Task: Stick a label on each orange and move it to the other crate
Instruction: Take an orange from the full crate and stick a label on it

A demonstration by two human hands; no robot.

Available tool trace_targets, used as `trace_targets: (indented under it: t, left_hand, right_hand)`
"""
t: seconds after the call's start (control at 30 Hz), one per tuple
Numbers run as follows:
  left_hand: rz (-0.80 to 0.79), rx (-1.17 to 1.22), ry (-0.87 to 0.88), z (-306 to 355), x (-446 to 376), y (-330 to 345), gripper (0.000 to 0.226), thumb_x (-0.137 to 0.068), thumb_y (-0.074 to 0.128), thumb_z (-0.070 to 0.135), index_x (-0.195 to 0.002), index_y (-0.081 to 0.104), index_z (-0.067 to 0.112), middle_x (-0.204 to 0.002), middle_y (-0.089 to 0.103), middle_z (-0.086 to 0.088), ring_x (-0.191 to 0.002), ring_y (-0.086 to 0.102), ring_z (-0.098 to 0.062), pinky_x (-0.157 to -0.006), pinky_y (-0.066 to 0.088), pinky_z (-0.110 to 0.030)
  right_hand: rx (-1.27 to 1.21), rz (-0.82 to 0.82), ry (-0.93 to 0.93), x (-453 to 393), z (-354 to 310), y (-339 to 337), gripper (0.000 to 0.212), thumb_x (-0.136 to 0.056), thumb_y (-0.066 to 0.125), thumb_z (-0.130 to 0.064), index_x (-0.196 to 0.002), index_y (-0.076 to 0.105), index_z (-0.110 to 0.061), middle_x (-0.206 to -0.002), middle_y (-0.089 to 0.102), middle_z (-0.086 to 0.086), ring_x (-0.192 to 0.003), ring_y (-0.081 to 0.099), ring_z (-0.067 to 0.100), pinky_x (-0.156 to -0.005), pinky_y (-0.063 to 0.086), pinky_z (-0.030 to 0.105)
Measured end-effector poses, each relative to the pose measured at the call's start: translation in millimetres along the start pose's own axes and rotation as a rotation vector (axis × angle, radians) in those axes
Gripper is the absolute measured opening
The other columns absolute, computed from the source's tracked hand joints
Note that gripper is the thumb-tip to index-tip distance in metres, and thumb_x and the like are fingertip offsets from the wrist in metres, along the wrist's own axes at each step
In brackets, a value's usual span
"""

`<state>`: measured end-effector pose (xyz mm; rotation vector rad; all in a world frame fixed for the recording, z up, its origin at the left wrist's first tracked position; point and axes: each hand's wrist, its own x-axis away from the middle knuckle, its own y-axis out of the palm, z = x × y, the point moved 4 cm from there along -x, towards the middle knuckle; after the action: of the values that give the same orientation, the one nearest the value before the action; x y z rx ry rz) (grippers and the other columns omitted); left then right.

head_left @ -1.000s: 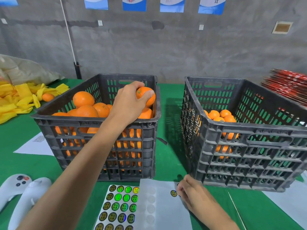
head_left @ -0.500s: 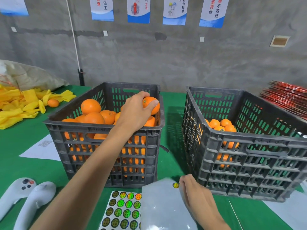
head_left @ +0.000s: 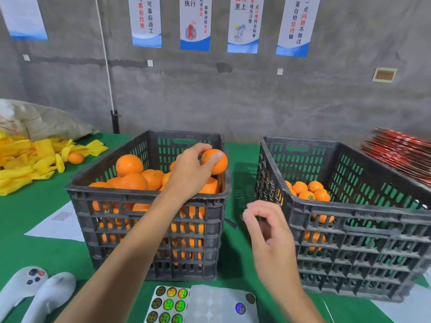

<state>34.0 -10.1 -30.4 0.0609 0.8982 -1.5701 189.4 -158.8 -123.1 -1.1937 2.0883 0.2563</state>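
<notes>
The left hand (head_left: 190,172) has its thumb and fingertips curled round an orange (head_left: 215,160), holding it just above the right rear corner of the left crate (head_left: 149,199), over the pile of oranges (head_left: 137,177) heaped to that crate's rim. The thumb lies across the fruit's near side, and the forearm stretches up from the lower left, crossing the crate's front wall.

The right hand (head_left: 268,227) is raised in the gap between the two crates, with thumb and forefinger drawn together in a pinch and the other fingers loosely bent. Whether a sticker sits between the fingertips cannot be made out, as the hand is blurred. Its forearm runs down to the lower edge.

The right crate (head_left: 363,213) holds a low layer of oranges at its near left side; one of them bears a small round label (head_left: 311,197).

On the green tablecloth (head_left: 35,217) in front of the crates lies a sticker sheet (head_left: 169,304) of round shiny labels, their print too small to read, with a pale backing sheet (head_left: 217,304) overlapping its right side. Two white controllers (head_left: 35,290) lie at the lower left, and a white paper (head_left: 60,224) lies left of the full crate. Yellow wrappers (head_left: 30,159) are heaped at far left, with one loose orange among them.

Posters (head_left: 194,22) on the grey wall carry Chinese text, among it "执行", "事后返工" and "不放过".
</notes>
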Motion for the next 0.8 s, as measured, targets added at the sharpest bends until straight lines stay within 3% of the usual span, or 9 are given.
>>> trace_targets:
  t: [0.07, 0.17, 0.27, 0.33, 0.43, 0.5, 0.6, 0.7, 0.8]
  left_hand:
    - [-0.002, 0.068, 0.013, 1, -1, 0, 0.045, -0.101, 0.06, 0.047, -0.138, 0.061, 0.021, -0.133, 0.065, 0.0, -0.099, 0.071, -0.025, -0.091, 0.059, -0.046]
    - [-0.008, 0.174, 0.045, 4, -3, 0, 0.038, -0.103, 0.06, 0.038, -0.137, 0.063, 0.022, -0.127, 0.067, 0.001, -0.078, 0.074, -0.015, -0.067, 0.062, -0.027]
    - [-0.029, 0.228, 0.051, 4, -4, 1, 0.035, -0.104, 0.058, 0.033, -0.136, 0.064, 0.019, -0.119, 0.07, 0.001, -0.076, 0.074, -0.011, -0.063, 0.06, -0.022]
    - [-0.029, 0.263, 0.048, 4, -4, 1, 0.034, -0.105, 0.058, 0.03, -0.134, 0.066, 0.017, -0.114, 0.071, 0.0, -0.08, 0.074, -0.011, -0.063, 0.061, -0.023]
    - [-0.018, 0.307, 0.048, 3, -4, 1, 0.03, -0.105, 0.057, 0.029, -0.132, 0.067, 0.018, -0.112, 0.071, 0.007, -0.088, 0.073, -0.008, -0.066, 0.061, -0.023]
    - [-0.025, 0.324, 0.054, 3, -4, 0, 0.03, -0.105, 0.057, 0.028, -0.132, 0.066, 0.02, -0.115, 0.07, 0.008, -0.093, 0.072, -0.007, -0.071, 0.062, -0.025]
    - [-0.078, 0.387, 0.047, 1, -3, -1, 0.03, -0.106, 0.055, 0.029, -0.134, 0.065, 0.026, -0.118, 0.071, 0.006, -0.103, 0.072, -0.011, -0.079, 0.062, -0.028]
    - [-0.199, 0.445, 0.023, 2, -4, 2, 0.033, -0.109, 0.05, 0.029, -0.14, 0.06, 0.031, -0.126, 0.068, 0.005, -0.113, 0.07, -0.014, -0.092, 0.06, -0.031]
    - [-0.283, 0.522, -0.045, 5, -9, 10, 0.041, -0.111, 0.042, 0.026, -0.153, 0.045, 0.023, -0.145, 0.058, 0.001, -0.127, 0.062, -0.018, -0.107, 0.052, -0.038]
  right_hand:
    - [-0.052, 0.035, -0.011, -30, -20, 10, 0.009, -0.102, 0.061, -0.023, -0.099, 0.069, -0.028, -0.11, 0.063, -0.007, -0.107, 0.061, 0.018, -0.085, 0.047, 0.018]
    - [-0.088, 0.049, 0.028, -68, -32, 23, 0.011, -0.102, 0.062, -0.02, -0.101, 0.072, -0.023, -0.111, 0.063, -0.005, -0.108, 0.061, 0.005, -0.084, 0.043, 0.009]
    - [-0.1, 0.061, 0.064, -90, -33, 35, 0.01, -0.101, 0.063, -0.021, -0.105, 0.072, -0.023, -0.111, 0.063, -0.006, -0.103, 0.059, -0.004, -0.08, 0.042, 0.005]
    - [-0.083, 0.074, 0.065, -97, -30, 42, 0.01, -0.099, 0.066, -0.022, -0.108, 0.071, -0.024, -0.111, 0.063, -0.009, -0.095, 0.06, -0.001, -0.076, 0.045, 0.009]
    - [-0.107, 0.067, 0.076, -102, -26, 47, 0.022, -0.094, 0.072, -0.026, -0.115, 0.067, -0.03, -0.112, 0.063, -0.011, -0.08, 0.06, 0.01, -0.068, 0.048, 0.018]
    - [-0.142, 0.043, 0.136, -104, -22, 47, 0.041, -0.091, 0.076, -0.03, -0.128, 0.061, -0.037, -0.113, 0.063, -0.012, -0.067, 0.055, 0.013, -0.064, 0.051, 0.025]
    - [-0.259, -0.115, 0.317, -110, -17, 44, 0.063, -0.089, 0.079, -0.033, -0.145, 0.05, -0.038, -0.122, 0.066, -0.009, -0.06, 0.063, 0.011, -0.054, 0.05, 0.022]
    - [-0.345, -0.256, 0.394, -118, -17, 35, 0.057, -0.088, 0.079, -0.025, -0.141, 0.057, -0.03, -0.114, 0.075, -0.001, -0.074, 0.074, 0.017, -0.054, 0.048, 0.022]
    - [-0.281, -0.238, 0.373, -126, -22, 22, 0.054, -0.082, 0.085, -0.019, -0.13, 0.062, -0.024, -0.107, 0.076, 0.002, -0.074, 0.076, 0.021, -0.053, 0.046, 0.024]
